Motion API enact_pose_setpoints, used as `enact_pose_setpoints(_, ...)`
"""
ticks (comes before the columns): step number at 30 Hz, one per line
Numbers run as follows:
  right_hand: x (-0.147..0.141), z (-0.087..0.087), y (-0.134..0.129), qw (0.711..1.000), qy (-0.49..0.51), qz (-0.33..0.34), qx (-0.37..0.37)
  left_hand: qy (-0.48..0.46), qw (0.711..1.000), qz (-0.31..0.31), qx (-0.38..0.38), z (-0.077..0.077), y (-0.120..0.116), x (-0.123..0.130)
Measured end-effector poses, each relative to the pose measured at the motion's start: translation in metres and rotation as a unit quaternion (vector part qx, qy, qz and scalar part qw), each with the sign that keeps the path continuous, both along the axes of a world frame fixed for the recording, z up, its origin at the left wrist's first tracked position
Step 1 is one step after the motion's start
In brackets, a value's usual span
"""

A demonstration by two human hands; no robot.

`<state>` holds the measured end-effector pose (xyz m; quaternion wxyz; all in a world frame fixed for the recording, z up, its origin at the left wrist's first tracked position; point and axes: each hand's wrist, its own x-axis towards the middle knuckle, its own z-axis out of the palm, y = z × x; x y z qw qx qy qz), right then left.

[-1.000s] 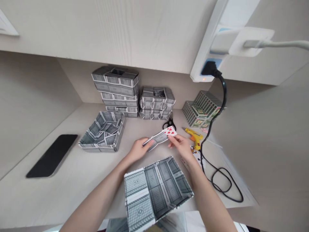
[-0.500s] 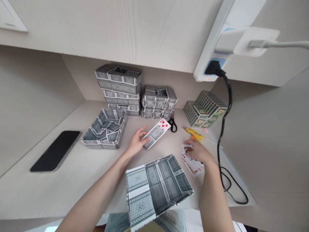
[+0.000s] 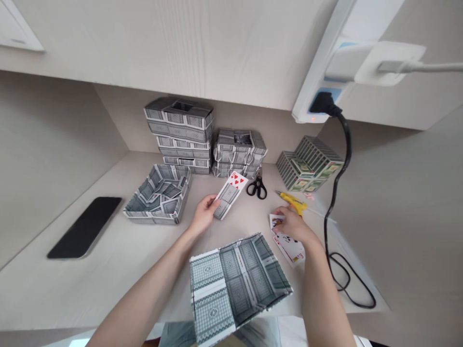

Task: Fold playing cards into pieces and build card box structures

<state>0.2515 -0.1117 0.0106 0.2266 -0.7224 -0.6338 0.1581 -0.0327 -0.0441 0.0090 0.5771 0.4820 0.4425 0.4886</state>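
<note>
My left hand (image 3: pixel 204 215) pinches a strip of overlapping playing cards (image 3: pixel 229 194) by its lower left edge. The strip shows a grey patterned back and, at its upper end, a face with red hearts. My right hand (image 3: pixel 293 225) is over a small spread of loose playing cards (image 3: pixel 292 249), its fingertips closed on a face card (image 3: pixel 276 220) at the upper left of the spread. Part of that spread is hidden under the hand. Between my forearms, at the desk's front edge, lies an open box made of cards (image 3: pixel 249 270), tilted toward me.
Black scissors (image 3: pixel 257 187) and a yellow glue gun (image 3: pixel 292 201) lie behind my hands. A card tray (image 3: pixel 152 219) holds loose cards at left, near a phone (image 3: pixel 85 226). Card boxes (image 3: pixel 179 127) stand stacked behind; card packs (image 3: pixel 314 161) sit at right. A black cable (image 3: pixel 334 193) hangs beside my right arm.
My left hand has turned the card strip more upright and moved it left, uncovering the scissors. My right fingers have drawn together on the face card.
</note>
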Motion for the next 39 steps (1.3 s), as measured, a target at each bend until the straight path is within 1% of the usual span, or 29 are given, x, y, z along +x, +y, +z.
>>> enact_pose_setpoints(4, -0.007, 0.008, 0.005, 0.997, 0.068, 0.030, -0.002, -0.020, 1.000, 0.012, -0.007, 0.003, -0.002, 0.002)
enact_pose_setpoints(6, -0.011, 0.012, 0.007, 0.992, 0.116, 0.036, 0.021, -0.027, 0.999, 0.025, -0.004, 0.003, -0.001, 0.001)
enact_pose_setpoints(8, -0.018, 0.015, 0.008, 0.982, 0.171, 0.030, 0.068, -0.033, 0.999, 0.041, -0.001, 0.003, 0.001, -0.001)
enact_pose_setpoints(10, -0.026, 0.017, 0.009, 0.963, 0.244, 0.023, 0.109, -0.048, 0.997, 0.054, 0.002, 0.003, 0.003, -0.004)
enact_pose_setpoints(11, -0.031, 0.017, 0.010, 0.951, 0.285, 0.023, 0.117, -0.058, 0.997, 0.056, 0.001, 0.003, 0.004, -0.005)
enact_pose_setpoints(13, -0.042, 0.015, 0.012, 0.926, 0.357, 0.022, 0.123, -0.080, 0.995, 0.053, -0.006, 0.002, 0.006, -0.008)
enact_pose_setpoints(15, -0.051, 0.014, 0.014, 0.907, 0.401, 0.015, 0.127, -0.102, 0.994, 0.045, -0.020, 0.002, 0.006, -0.008)
enact_pose_setpoints(18, -0.060, 0.013, 0.015, 0.890, 0.434, 0.007, 0.139, -0.143, 0.988, 0.029, -0.053, 0.003, 0.004, -0.006)
enact_pose_setpoints(21, -0.062, 0.014, 0.015, 0.889, 0.434, 0.012, 0.148, -0.172, 0.981, 0.008, -0.084, 0.004, 0.001, -0.003)
enact_pose_setpoints(23, -0.063, 0.015, 0.014, 0.891, 0.424, 0.001, 0.159, -0.176, 0.980, -0.011, -0.091, 0.006, -0.001, -0.003)
enact_pose_setpoints(25, -0.064, 0.015, 0.013, 0.882, 0.440, -0.024, 0.170, -0.166, 0.982, -0.026, -0.088, 0.007, -0.002, -0.003)
enact_pose_setpoints(27, -0.066, 0.015, 0.013, 0.853, 0.494, -0.042, 0.167, -0.133, 0.988, -0.031, -0.078, 0.009, -0.003, -0.004)
enact_pose_setpoints(30, -0.069, 0.013, 0.012, 0.790, 0.596, -0.046, 0.137, -0.077, 0.995, -0.021, -0.060, 0.009, -0.003, -0.006)
enact_pose_setpoints(32, -0.071, 0.012, 0.012, 0.760, 0.639, -0.041, 0.112, -0.080, 0.995, -0.021, -0.061, 0.010, -0.003, -0.005)
enact_pose_setpoints(33, -0.072, 0.011, 0.013, 0.751, 0.652, -0.038, 0.099, -0.094, 0.993, -0.025, -0.070, 0.010, -0.003, -0.005)
enact_pose_setpoints(35, -0.074, 0.008, 0.014, 0.744, 0.663, -0.038, 0.081, -0.129, 0.986, -0.029, -0.097, 0.010, -0.003, -0.004)
enact_pose_setpoints(39, -0.075, 0.004, 0.017, 0.751, 0.655, -0.046, 0.067, -0.186, 0.971, -0.031, -0.149, 0.013, -0.002, -0.004)
